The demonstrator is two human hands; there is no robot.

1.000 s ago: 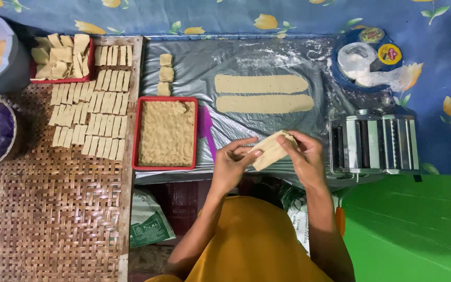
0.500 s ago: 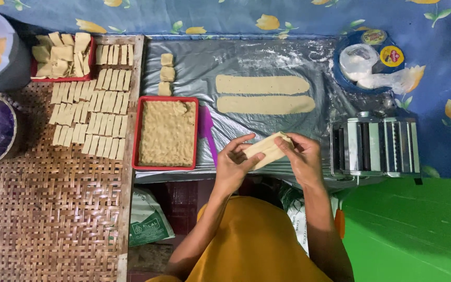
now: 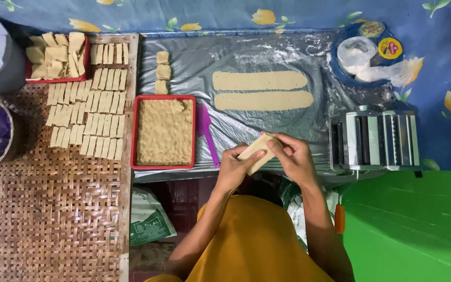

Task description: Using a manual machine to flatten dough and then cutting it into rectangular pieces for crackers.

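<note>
Both hands hold one flat beige dough piece (image 3: 257,151) over the near edge of a grey plastic sheet (image 3: 257,57). My left hand (image 3: 234,167) grips its left end, and my right hand (image 3: 294,157) pinches its right end. Two long flat dough strips (image 3: 261,90) lie side by side on the sheet beyond my hands. A red tray of dough (image 3: 165,131) sits to the left of my hands, with a purple scraper (image 3: 208,130) beside it.
A metal roller machine (image 3: 374,140) stands at the right. A blue bowl with plastic bags and a lid (image 3: 369,55) is behind it. Several cut dough strips (image 3: 87,109) cover a woven mat (image 3: 43,209) at left, near a second red tray (image 3: 56,60) and two tubs.
My hands have turned the dough piece slightly between them; they stay in about the same spot. Nothing else has moved.
</note>
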